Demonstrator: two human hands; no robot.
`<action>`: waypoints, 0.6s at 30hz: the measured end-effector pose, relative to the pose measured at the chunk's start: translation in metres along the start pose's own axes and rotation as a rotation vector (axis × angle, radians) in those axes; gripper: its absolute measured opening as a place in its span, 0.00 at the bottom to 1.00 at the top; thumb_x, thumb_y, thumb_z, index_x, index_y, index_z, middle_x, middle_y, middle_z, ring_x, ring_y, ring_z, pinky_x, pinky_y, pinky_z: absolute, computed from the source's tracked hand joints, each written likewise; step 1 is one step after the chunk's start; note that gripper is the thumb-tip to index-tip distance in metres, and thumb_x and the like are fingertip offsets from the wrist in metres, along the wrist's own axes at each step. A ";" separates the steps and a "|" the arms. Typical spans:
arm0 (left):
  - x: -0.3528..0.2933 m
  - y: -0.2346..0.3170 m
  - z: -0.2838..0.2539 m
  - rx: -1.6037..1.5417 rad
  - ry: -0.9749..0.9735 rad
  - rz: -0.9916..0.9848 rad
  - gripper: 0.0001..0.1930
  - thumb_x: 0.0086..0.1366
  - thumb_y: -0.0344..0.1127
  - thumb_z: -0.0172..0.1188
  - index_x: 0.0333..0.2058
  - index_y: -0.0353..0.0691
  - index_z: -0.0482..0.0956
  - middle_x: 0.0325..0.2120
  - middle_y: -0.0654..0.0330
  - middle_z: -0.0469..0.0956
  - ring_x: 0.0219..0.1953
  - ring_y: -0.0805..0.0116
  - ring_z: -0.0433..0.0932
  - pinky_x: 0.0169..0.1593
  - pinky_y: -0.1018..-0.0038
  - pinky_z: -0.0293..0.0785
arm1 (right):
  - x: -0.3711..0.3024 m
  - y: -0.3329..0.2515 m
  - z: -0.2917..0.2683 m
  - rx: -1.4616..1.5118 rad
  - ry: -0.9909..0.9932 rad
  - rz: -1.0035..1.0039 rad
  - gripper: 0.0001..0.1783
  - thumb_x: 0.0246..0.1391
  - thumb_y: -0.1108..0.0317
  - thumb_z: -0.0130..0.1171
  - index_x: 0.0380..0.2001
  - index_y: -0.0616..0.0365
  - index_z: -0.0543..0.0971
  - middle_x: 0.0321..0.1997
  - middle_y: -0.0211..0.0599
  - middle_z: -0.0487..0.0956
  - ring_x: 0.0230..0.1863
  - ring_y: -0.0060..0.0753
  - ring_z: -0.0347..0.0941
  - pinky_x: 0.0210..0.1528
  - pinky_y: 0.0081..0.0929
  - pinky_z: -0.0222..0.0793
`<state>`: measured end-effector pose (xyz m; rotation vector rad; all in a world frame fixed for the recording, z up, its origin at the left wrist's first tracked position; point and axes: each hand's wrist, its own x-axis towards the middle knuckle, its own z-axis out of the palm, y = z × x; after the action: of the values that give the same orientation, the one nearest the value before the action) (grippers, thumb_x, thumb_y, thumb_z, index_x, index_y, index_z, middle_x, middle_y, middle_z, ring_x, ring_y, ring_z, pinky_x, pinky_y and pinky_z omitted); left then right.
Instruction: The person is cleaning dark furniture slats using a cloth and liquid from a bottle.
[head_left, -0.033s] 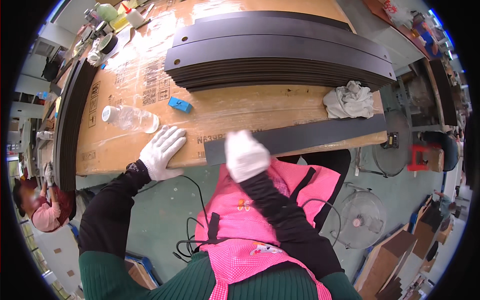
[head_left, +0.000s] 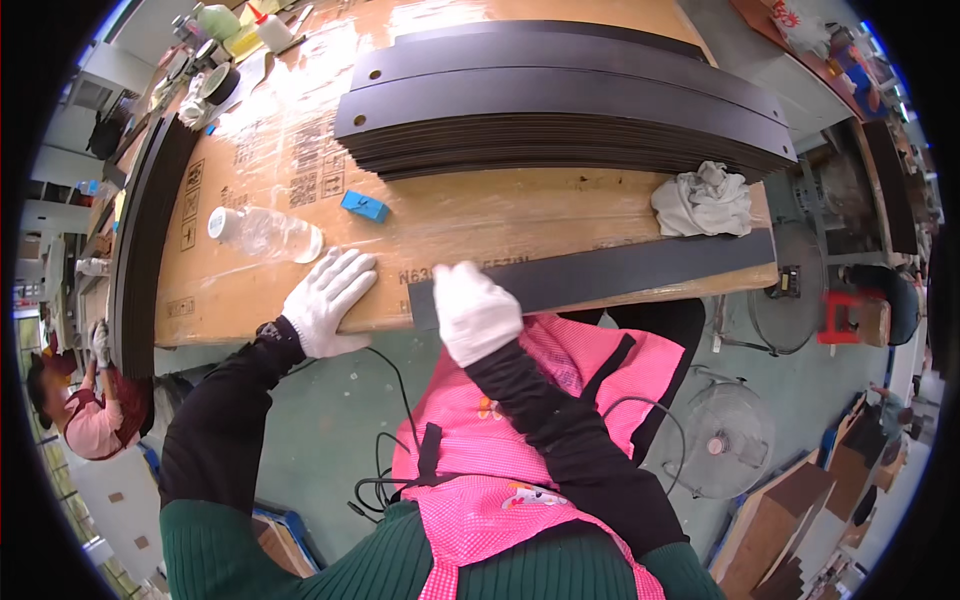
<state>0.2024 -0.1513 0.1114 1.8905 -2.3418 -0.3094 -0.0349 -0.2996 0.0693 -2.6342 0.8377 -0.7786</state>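
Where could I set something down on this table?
On the table, one bare patch lies between the blue block, stacked dark panels, crumpled white cloth and single dark strip. A smaller one lies nearer than the clear bottle, left of the left hand. The far-left corner is crowded with bottles and a black roll.

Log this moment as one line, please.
left hand: open, on table; right hand: curled over left end of dark strip, grip unclear; blue block: on table

Hidden beneath my right hand (head_left: 477, 312)
It covers part of the dark strip (head_left: 640, 269); I can't tell whether it grips anything.
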 end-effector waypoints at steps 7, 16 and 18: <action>-0.005 -0.003 0.007 -0.026 -0.016 -0.034 0.51 0.50 0.52 0.76 0.69 0.33 0.66 0.73 0.43 0.64 0.76 0.43 0.60 0.79 0.45 0.51 | 0.004 0.083 -0.043 -0.090 0.159 0.154 0.02 0.58 0.65 0.64 0.33 0.46 0.80 0.28 0.38 0.73 0.27 0.43 0.76 0.28 0.40 0.75; -0.003 -0.004 0.012 -0.020 -0.009 -0.032 0.52 0.50 0.52 0.76 0.70 0.33 0.65 0.73 0.44 0.63 0.77 0.44 0.58 0.79 0.46 0.50 | -0.001 -0.048 0.002 0.315 -0.275 -0.189 0.05 0.58 0.65 0.64 0.31 0.48 0.77 0.30 0.36 0.74 0.29 0.41 0.79 0.29 0.39 0.76; -0.010 -0.006 0.014 -0.027 0.003 -0.058 0.52 0.50 0.52 0.76 0.70 0.33 0.65 0.73 0.44 0.63 0.77 0.44 0.59 0.79 0.46 0.50 | 0.002 -0.025 -0.026 0.291 -0.109 -0.116 0.04 0.56 0.67 0.68 0.35 0.46 0.83 0.29 0.36 0.76 0.28 0.40 0.78 0.29 0.40 0.75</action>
<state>0.2075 -0.1420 0.0967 1.9481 -2.2725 -0.3413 -0.0369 -0.2839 0.1014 -2.4549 0.5033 -0.7171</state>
